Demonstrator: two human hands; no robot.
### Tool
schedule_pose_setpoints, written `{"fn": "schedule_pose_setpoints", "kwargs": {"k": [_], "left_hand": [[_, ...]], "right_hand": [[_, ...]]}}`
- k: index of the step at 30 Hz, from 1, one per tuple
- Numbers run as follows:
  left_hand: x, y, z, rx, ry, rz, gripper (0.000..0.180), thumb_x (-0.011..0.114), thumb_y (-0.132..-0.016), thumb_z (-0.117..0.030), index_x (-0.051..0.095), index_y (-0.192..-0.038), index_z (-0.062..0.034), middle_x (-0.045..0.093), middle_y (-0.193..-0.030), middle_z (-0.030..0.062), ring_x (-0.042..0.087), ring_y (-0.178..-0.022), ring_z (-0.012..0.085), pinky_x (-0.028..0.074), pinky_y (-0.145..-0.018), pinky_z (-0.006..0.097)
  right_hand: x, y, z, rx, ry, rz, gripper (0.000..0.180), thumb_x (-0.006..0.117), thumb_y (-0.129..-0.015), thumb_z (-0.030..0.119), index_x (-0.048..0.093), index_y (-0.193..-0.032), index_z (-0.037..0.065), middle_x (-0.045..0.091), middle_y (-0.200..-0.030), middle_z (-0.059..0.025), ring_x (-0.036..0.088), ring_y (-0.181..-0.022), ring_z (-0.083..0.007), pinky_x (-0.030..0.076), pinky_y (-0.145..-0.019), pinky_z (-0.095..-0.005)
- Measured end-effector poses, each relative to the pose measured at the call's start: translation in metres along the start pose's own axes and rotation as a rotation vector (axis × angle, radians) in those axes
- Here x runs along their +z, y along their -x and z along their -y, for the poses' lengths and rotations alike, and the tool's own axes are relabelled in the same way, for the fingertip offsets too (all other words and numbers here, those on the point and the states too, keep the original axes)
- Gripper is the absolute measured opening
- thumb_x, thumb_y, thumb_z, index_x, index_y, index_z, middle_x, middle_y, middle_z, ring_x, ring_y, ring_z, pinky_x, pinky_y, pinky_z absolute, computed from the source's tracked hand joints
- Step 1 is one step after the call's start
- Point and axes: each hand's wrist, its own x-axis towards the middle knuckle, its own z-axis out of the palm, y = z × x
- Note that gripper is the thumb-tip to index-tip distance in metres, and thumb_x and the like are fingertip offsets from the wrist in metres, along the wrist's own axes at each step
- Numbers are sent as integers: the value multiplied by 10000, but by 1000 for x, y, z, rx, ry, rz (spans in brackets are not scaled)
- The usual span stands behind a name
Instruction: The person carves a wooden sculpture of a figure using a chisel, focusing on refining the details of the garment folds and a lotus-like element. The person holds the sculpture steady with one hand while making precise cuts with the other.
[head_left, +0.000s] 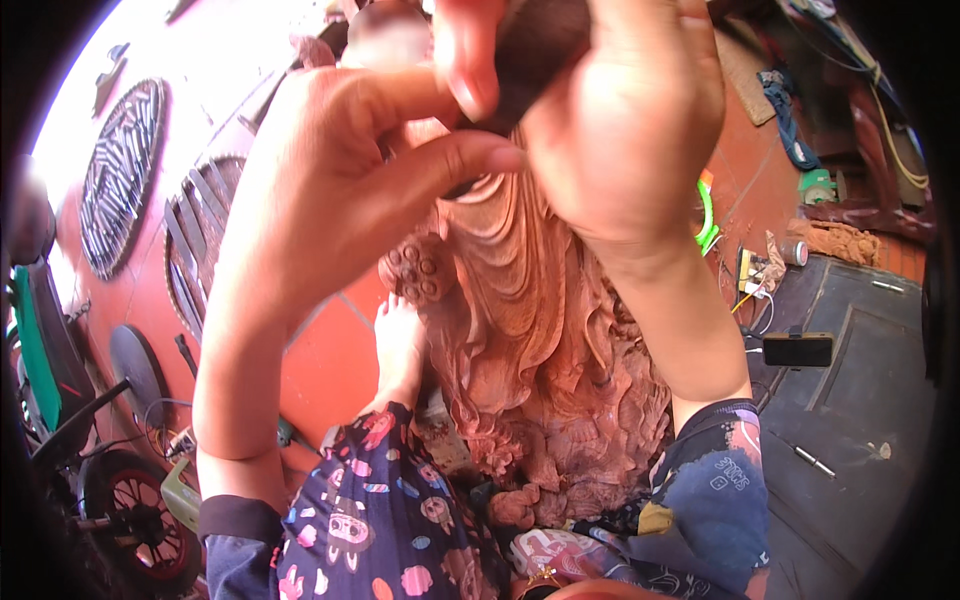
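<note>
A tall reddish carved wooden statue (540, 330) with flowing folds stands between my knees. My left hand (330, 170) is raised close to the camera, its thumb and fingers pinched together at the statue's upper part. My right hand (610, 110) is closed around a dark rounded tool handle (535, 45) just above the statue. What the left fingertips pinch is hidden. My bare foot (400, 345) rests on the red floor beside the statue's base.
Round carved wooden panels (122, 175) lie on the red floor (330, 365) at the left. A motorbike (90, 470) stands at the lower left. A dark mat (850, 400) at the right holds a phone (797, 349) and small tools; cables and wood shavings lie beyond.
</note>
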Motion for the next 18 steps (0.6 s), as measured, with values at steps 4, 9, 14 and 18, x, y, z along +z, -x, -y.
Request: {"fn": "schedule_pose_setpoints", "kwargs": {"k": [4, 9, 14, 18], "left_hand": [[-4, -6, -29, 155, -116, 21, 116, 761, -894, -32, 758, -1005, 0, 706, -823, 24, 625, -670, 71, 519, -607, 239], [-12, 9, -39, 219, -154, -14, 233, 754, -815, -7, 749, -1046, 29, 763, -952, 96, 720, -904, 164, 564, -821, 314], [-27, 65, 45, -65, 217, -593, 225, 605, -1054, -166, 740, -1036, 13, 739, -872, 65, 680, -821, 117, 493, -844, 282], [3, 123, 124, -418, 307, -598, 288, 619, -1052, -288, 712, -1011, -19, 671, -833, 21, 594, -778, 85, 443, -802, 249]], "right_hand": [[24, 1, 30, 116, 523, -39, 318, 486, -1104, 272, 651, -1064, 3, 594, -789, -53, 549, -697, -100, 438, -642, -231], [35, 42, 75, 462, 1084, -103, 754, 259, -1087, 597, 705, -1244, 10, 521, -865, -18, 501, -755, -100, 389, -686, -259], [34, 86, 75, 487, 823, -252, 659, 389, -1079, 517, 712, -1169, -51, 654, -915, -116, 645, -692, -140, 562, -645, -256], [40, 107, 48, 446, 910, -317, 143, 742, -910, 6, 718, -1032, -64, 720, -929, -140, 711, -818, -162, 579, -732, -285]]}}
